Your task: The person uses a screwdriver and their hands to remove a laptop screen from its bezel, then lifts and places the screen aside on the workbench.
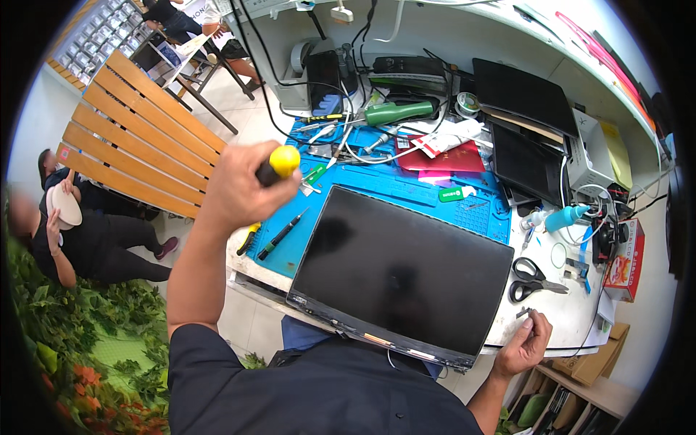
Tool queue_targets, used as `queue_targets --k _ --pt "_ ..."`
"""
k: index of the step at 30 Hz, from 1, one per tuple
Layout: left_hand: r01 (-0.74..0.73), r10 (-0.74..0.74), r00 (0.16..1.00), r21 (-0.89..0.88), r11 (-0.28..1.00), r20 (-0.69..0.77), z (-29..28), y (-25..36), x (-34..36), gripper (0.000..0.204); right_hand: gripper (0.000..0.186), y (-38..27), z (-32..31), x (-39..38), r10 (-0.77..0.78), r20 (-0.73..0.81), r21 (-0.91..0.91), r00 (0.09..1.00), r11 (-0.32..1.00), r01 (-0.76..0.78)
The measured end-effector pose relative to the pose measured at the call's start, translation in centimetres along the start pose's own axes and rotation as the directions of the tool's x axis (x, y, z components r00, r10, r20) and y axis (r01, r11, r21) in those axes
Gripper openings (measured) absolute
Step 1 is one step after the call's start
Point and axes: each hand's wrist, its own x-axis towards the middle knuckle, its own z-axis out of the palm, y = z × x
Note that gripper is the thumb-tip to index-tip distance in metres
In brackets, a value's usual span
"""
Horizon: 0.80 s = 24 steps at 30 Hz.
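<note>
Raised above the left end of the bench, my left hand [243, 185] is closed round a black handle with a round yellow end [284, 159]; the rest of that tool is hidden. A dark laptop-sized screen panel [402, 268] lies in front of me, its near edge bare and reaching past the bench edge. Beside its right edge, my right hand [523, 348] pinches a small dark piece [523, 313] between thumb and fingertips. Black-handled scissors [535, 281] lie just beyond that hand. Left of the panel, a thin screwdriver [284, 233] rests on the blue work mat [279, 262].
Yellow-handled pliers [249, 238] lie at the mat's left edge. Behind the panel are a small green bottle [455, 193], a red packet [457, 156] and a green-handled tool [399, 112]. Black screens [525, 98] are stacked back right. A slatted wooden bench [138, 130] and other people are at left.
</note>
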Motion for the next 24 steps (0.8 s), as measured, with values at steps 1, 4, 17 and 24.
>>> queue_targets --k 1,4,17,24 --pt "0.000 0.000 1.000 -0.037 0.999 -0.007 -0.1 0.1 -1.5 0.015 0.019 -0.1 0.1 0.0 0.003 -0.002 -0.001 1.000 1.000 -0.003" --pt "0.090 -0.089 0.996 -0.203 0.975 0.015 0.7 0.9 -5.9 0.011 0.019 -0.1 0.2 0.1 0.007 -0.015 0.027 1.000 1.000 -0.007" --pt "-0.106 0.130 0.992 -0.580 0.808 0.000 4.8 5.6 -11.8 0.012 0.027 -8.6 -4.1 0.7 -0.171 0.025 0.137 0.985 0.977 0.166" --pt "-0.450 0.581 0.802 -0.783 0.430 -0.141 6.9 12.6 -11.5 0.018 0.021 -18.4 -1.7 -1.9 -0.086 0.725 0.490 0.683 0.761 -0.425"
